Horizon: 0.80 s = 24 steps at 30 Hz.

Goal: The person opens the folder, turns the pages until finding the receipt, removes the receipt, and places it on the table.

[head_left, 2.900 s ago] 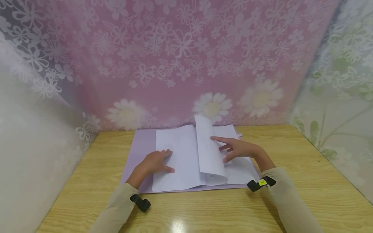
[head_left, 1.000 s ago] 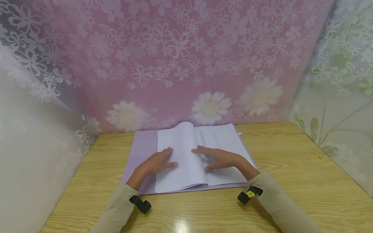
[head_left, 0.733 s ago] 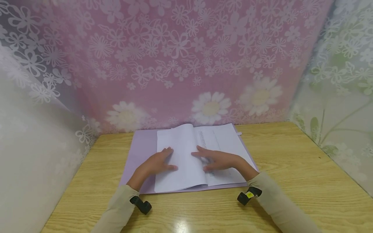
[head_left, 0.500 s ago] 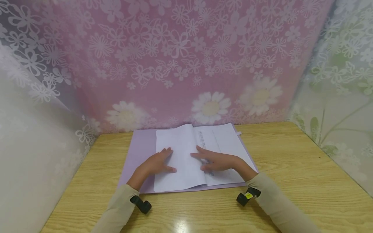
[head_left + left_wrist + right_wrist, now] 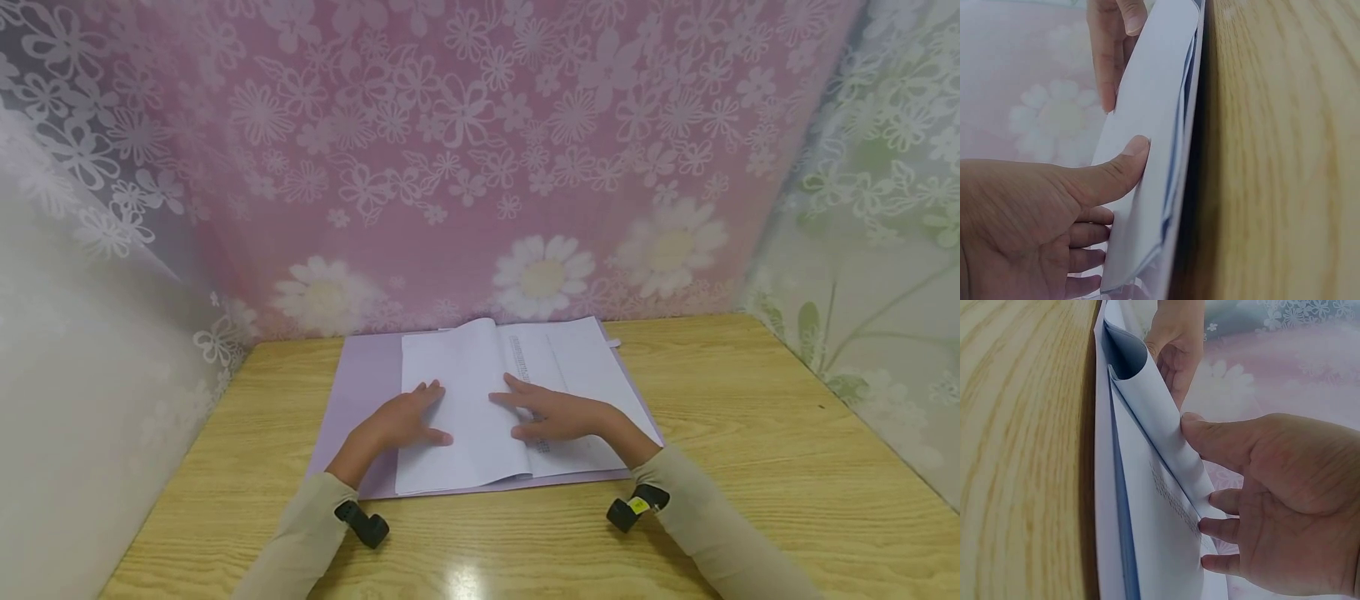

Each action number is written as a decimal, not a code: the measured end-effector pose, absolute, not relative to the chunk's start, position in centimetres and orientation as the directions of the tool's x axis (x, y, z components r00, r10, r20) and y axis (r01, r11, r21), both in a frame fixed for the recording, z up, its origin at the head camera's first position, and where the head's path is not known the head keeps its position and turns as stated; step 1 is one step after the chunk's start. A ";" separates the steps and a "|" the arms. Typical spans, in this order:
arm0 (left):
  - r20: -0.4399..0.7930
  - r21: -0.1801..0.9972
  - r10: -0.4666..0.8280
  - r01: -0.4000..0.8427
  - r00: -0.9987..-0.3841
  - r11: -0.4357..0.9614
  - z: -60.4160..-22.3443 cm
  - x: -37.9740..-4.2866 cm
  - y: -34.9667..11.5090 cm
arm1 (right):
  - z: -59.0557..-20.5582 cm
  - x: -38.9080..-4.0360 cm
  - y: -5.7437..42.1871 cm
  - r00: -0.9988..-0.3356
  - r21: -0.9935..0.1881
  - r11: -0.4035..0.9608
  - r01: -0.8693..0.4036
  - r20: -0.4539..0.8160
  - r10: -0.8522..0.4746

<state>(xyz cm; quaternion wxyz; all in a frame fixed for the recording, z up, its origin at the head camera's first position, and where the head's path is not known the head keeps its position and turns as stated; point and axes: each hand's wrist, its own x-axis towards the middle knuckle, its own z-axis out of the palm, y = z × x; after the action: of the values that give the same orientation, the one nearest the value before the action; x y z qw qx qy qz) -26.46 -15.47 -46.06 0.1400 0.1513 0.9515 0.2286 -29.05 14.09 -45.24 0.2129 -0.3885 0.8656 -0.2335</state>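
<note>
A lilac folder (image 5: 362, 367) lies spread on the table with white paper sheets in it. The turned sheets (image 5: 468, 358) on the left bulge up near the fold. Printed text shows on the right-hand page (image 5: 573, 350). My left hand (image 5: 401, 419) rests on the left sheets, fingers extended and thumb apart. Near the fold, my right hand (image 5: 558, 414) touches the curved paper with spread fingers. In the right wrist view the thumb of the right hand (image 5: 1285, 494) meets the rolled paper (image 5: 1160, 400). The left wrist view shows the left hand (image 5: 1041, 219) flat against the paper.
The wooden table (image 5: 750, 400) extends around the folder on both sides and in front. A pink flowered curtain (image 5: 450, 250) hangs right behind the folder's far edge. A small tab (image 5: 615, 343) sticks out at the folder's right edge.
A sheet that stood raised has been turned over to the left, baring the printed page. My right hand followed it leftward to the fold. The left hand has barely moved.
</note>
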 end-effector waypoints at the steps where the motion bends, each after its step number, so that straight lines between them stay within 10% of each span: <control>1: -0.196 0.476 0.352 0.225 -0.915 0.850 -46.1 -26.5 -15.5 | -45.2 -29.0 14.1 -0.608 -0.570 0.589 -0.573 -0.185 -0.772; 24: -0.183 0.481 0.357 0.233 -0.916 0.845 -46.3 -26.6 -15.6 | -43.2 -33.9 23.8 -0.887 -0.577 0.752 -0.319 -0.099 -0.451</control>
<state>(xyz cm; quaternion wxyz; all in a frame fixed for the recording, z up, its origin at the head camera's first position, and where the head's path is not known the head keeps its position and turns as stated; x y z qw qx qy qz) -26.65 -15.59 -46.30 0.1340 0.1553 0.9511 0.2311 -33.89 23.83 -43.22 0.1166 -0.2073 0.9286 -0.2846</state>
